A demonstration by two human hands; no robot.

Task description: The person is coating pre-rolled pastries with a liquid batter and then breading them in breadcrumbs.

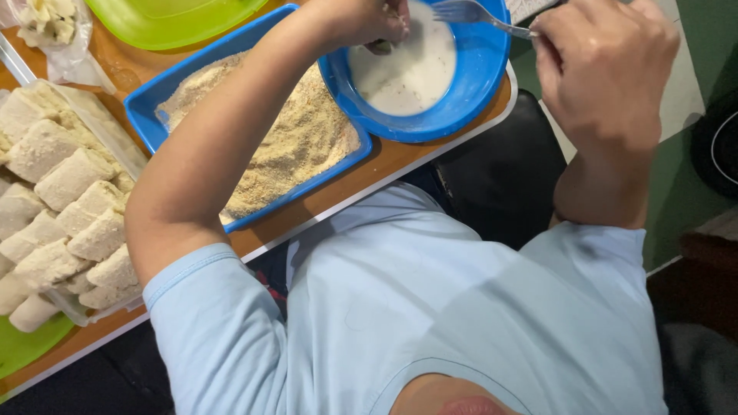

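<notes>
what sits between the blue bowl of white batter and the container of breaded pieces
In the head view, a blue rectangular tray of breadcrumbs lies between the blue bowl and the clear container of breaded pieces; the left forearm crosses above it.

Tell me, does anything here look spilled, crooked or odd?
Nothing is spilled. One oddity: the blue bowl of white batter sits with its rim over the corner of the blue crumb tray, so it may be tilted. The right hand holds a fork above it; the left hand dips in.

Clear plastic bag [61, 38] top left (pale pieces inside), crumpled, on the table
</notes>
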